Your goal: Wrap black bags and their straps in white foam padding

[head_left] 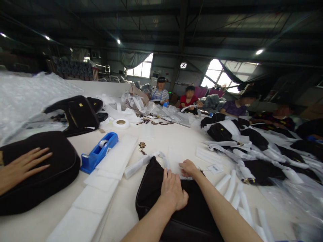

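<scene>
In front of me on the table lies a black bag, its strap covered in white foam wrapping. My left hand is closed at the bag's upper edge, knuckles up, fingertips partly hidden. Just right of it, my right hand has its fingers curled together at a thin white sheet along the bag's opening. What exactly its fingertips pinch is partly hidden. Beyond the strap rests a dark flower-shaped charm.
At left, a co-worker's hand lies on another black bag. Nearby are a blue tape dispenser, stacked white foam strips and a tape roll. Wrapped black bags pile up at right. Several people sit across the table.
</scene>
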{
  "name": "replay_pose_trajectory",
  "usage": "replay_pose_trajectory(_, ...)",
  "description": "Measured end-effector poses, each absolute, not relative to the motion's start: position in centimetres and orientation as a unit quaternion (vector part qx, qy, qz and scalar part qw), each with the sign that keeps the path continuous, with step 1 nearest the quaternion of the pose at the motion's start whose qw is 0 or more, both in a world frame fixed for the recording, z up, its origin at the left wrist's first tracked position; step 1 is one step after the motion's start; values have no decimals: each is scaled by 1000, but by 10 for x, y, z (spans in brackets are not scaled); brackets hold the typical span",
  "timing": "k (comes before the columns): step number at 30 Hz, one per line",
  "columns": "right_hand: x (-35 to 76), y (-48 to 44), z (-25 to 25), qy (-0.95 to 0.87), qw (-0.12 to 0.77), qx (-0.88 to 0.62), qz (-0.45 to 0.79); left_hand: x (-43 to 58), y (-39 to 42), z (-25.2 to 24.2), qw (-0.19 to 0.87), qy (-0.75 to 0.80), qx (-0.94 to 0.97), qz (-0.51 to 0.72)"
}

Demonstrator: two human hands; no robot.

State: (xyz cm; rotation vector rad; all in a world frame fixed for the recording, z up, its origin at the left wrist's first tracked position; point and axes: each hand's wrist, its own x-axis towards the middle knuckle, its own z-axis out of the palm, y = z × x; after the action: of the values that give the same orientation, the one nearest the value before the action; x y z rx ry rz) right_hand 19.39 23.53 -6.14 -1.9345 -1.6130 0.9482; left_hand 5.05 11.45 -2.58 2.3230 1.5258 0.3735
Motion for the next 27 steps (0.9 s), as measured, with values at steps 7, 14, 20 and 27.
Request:
replay_pose_trajectory(7, 177, 239, -53, -559, 166, -735, 347, 50, 115, -26, 173, 541, 810, 151)
replay_pose_trajectory(14, 196, 183, -42, -617, 250, -661, 346, 45, 119, -39, 200, 554, 768, 251)
replay_pose_trajectory(20, 194, 143, -47, -679, 289, -618, 272, 38, 125, -45, 241, 574, 699, 352)
replay_pose_trajectory(27, 193, 140, -53, -677, 290, -656, 164, 36, 137, -44, 268, 583, 664, 384)
